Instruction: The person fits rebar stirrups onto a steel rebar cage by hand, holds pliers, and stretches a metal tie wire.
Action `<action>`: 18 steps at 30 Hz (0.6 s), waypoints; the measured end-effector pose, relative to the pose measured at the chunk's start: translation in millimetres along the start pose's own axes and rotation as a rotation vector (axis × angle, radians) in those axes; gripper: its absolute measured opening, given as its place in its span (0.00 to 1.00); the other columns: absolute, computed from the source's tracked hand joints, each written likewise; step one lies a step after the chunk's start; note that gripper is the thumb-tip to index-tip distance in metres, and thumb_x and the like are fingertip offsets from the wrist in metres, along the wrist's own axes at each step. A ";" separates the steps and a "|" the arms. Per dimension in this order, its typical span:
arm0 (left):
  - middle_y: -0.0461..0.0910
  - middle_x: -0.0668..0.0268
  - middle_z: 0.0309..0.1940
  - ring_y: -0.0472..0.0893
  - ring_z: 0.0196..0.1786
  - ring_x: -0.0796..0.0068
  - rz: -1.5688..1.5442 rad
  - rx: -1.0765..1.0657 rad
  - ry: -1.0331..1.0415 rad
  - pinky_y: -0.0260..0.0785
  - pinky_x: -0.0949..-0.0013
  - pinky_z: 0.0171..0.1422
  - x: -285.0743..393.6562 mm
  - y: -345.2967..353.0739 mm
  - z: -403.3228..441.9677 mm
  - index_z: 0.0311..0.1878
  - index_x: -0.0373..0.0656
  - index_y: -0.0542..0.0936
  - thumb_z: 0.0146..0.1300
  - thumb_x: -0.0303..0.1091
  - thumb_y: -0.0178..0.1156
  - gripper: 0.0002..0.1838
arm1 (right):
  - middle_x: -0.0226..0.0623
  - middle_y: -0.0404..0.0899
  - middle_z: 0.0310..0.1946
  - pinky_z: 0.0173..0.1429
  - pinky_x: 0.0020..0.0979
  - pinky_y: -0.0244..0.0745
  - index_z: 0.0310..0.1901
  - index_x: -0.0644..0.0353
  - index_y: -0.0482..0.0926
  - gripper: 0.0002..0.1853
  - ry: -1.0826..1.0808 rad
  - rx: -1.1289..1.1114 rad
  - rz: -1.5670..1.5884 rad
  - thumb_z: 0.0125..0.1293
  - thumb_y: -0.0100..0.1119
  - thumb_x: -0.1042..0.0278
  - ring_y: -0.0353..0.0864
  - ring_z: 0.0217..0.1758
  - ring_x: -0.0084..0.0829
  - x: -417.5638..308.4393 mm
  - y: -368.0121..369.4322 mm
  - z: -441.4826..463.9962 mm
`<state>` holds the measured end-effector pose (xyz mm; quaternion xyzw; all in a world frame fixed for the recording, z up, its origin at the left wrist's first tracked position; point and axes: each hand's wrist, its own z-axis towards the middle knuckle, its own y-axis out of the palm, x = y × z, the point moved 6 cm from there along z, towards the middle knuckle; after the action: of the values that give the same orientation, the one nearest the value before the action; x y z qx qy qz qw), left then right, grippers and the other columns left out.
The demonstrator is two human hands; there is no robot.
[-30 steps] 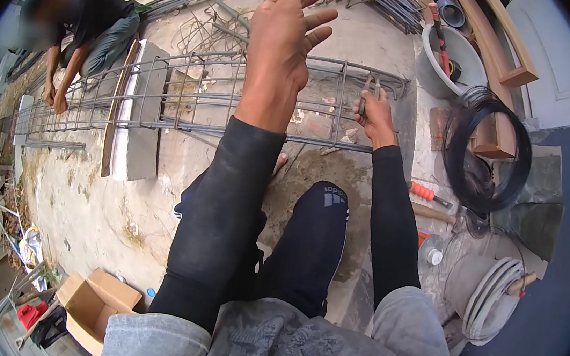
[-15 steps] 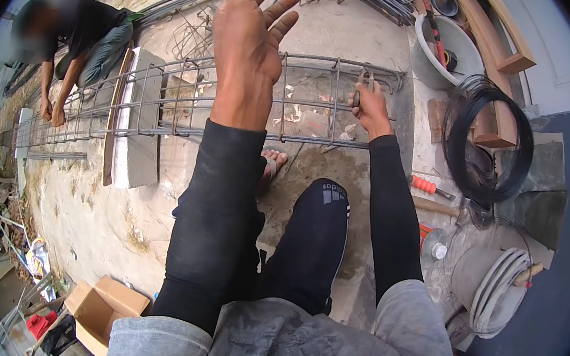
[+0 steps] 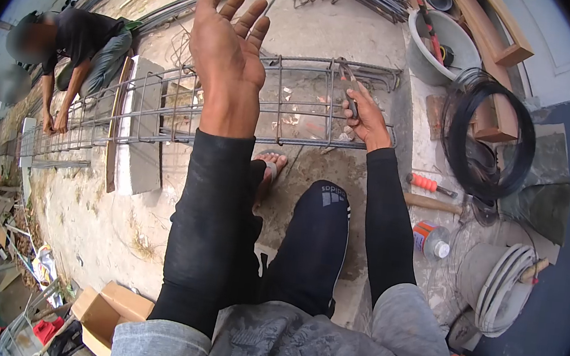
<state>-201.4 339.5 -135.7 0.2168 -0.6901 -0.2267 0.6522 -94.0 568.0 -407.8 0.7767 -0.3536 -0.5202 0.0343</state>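
Note:
My left hand (image 3: 230, 59) is raised palm up above the rebar cage, its fingers apart and nothing in it. My right hand (image 3: 366, 117) is closed round the handles of a pair of pliers (image 3: 351, 94), whose jaws point up at the cage's top bar near its right end. The long rebar cage (image 3: 278, 100) lies across the view in front of my feet, with square ties along its bars. Part of it is hidden behind my left hand.
A co-worker (image 3: 82, 42) crouches at the cage's far left, both hands on it. A block (image 3: 143, 127) stands under the cage. On the right are a bucket (image 3: 419, 49), a black wire coil (image 3: 526, 149), an orange-handled tool (image 3: 423, 182), a bottle (image 3: 440, 248) and a hose roll (image 3: 497, 287).
My left hand has moved left and down a little, turning its palm up. My right hand, with the pliers, has shifted slightly left along the cage.

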 end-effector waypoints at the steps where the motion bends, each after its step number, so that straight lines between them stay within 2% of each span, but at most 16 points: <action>1: 0.73 0.53 0.62 0.80 0.60 0.53 0.000 -0.011 0.000 0.74 0.54 0.62 -0.1 1.6 0.3 0.72 0.37 0.65 0.80 0.49 0.51 0.29 | 0.32 0.77 0.30 0.18 0.19 0.56 0.70 0.43 0.68 0.25 -0.031 0.034 0.037 0.75 0.60 0.64 0.74 0.22 0.20 -2.8 -1.5 3.7; 2: 0.73 0.53 0.62 0.80 0.60 0.53 0.001 -0.019 -0.004 0.74 0.54 0.62 -2.0 2.1 -0.7 0.72 0.37 0.66 0.80 0.49 0.51 0.29 | 0.31 0.77 0.30 0.18 0.19 0.56 0.71 0.42 0.67 0.26 -0.058 0.072 0.074 0.75 0.60 0.64 0.74 0.22 0.20 -2.9 -5.4 4.4; 5: 0.73 0.52 0.62 0.80 0.60 0.53 0.013 -0.043 -0.025 0.74 0.54 0.62 -6.8 6.6 -3.5 0.72 0.37 0.66 0.80 0.49 0.50 0.29 | 0.32 0.77 0.30 0.17 0.18 0.55 0.73 0.42 0.66 0.28 0.060 -0.061 -0.043 0.74 0.61 0.64 0.75 0.22 0.20 4.1 20.0 -5.7; 6: 0.73 0.52 0.62 0.80 0.60 0.53 0.017 -0.042 -0.032 0.74 0.53 0.62 -8.9 7.8 -4.8 0.72 0.37 0.66 0.81 0.49 0.50 0.28 | 0.33 0.78 0.31 0.17 0.18 0.55 0.74 0.44 0.64 0.29 0.037 -0.094 -0.084 0.74 0.61 0.65 0.76 0.23 0.21 -4.0 13.8 -2.4; 9: 0.73 0.52 0.63 0.80 0.60 0.53 0.022 -0.041 -0.036 0.74 0.53 0.62 -9.5 7.1 -3.5 0.71 0.37 0.66 0.81 0.49 0.50 0.28 | 0.31 0.78 0.29 0.17 0.18 0.55 0.73 0.46 0.67 0.27 -0.093 0.185 0.073 0.74 0.60 0.65 0.76 0.22 0.20 -4.5 3.2 4.0; 10: 0.74 0.52 0.63 0.80 0.61 0.52 0.023 -0.049 -0.040 0.74 0.53 0.62 -11.1 7.6 -4.7 0.71 0.38 0.66 0.81 0.49 0.50 0.27 | 0.32 0.78 0.29 0.17 0.18 0.55 0.73 0.47 0.67 0.28 -0.122 0.128 -0.013 0.74 0.60 0.65 0.75 0.22 0.19 -2.6 12.3 1.5; 13: 0.74 0.52 0.63 0.80 0.62 0.52 0.036 -0.075 -0.068 0.74 0.53 0.63 -14.1 11.7 -6.1 0.71 0.38 0.67 0.81 0.49 0.49 0.27 | 0.33 0.79 0.30 0.17 0.19 0.57 0.74 0.48 0.65 0.29 0.020 -0.054 -0.148 0.73 0.59 0.67 0.76 0.22 0.19 -7.3 12.8 0.9; 14: 0.74 0.52 0.63 0.79 0.62 0.52 0.042 -0.082 -0.080 0.73 0.53 0.63 -14.3 12.4 -5.2 0.71 0.38 0.67 0.81 0.49 0.50 0.27 | 0.33 0.79 0.31 0.17 0.20 0.57 0.77 0.48 0.61 0.33 0.015 -0.065 -0.181 0.73 0.60 0.67 0.76 0.22 0.19 -12.6 8.3 0.3; 17: 0.74 0.52 0.63 0.79 0.63 0.52 0.039 -0.085 -0.077 0.74 0.53 0.64 -12.2 8.4 -1.0 0.71 0.38 0.67 0.81 0.49 0.50 0.27 | 0.31 0.80 0.30 0.17 0.19 0.57 0.77 0.49 0.61 0.33 -0.069 0.182 -0.095 0.74 0.59 0.66 0.75 0.21 0.18 -22.6 -6.8 -31.0; 18: 0.74 0.52 0.63 0.78 0.63 0.52 0.036 -0.091 -0.074 0.74 0.52 0.64 -10.8 8.0 -1.1 0.70 0.38 0.68 0.80 0.48 0.51 0.27 | 0.31 0.79 0.30 0.17 0.19 0.56 0.79 0.49 0.59 0.35 -0.108 0.194 -0.118 0.74 0.59 0.66 0.75 0.21 0.18 -22.6 -11.1 -45.7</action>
<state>-199.7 352.3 -139.6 0.1661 -0.7063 -0.2540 0.6395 -55.0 575.1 -373.9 0.7665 -0.3575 -0.5258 -0.0909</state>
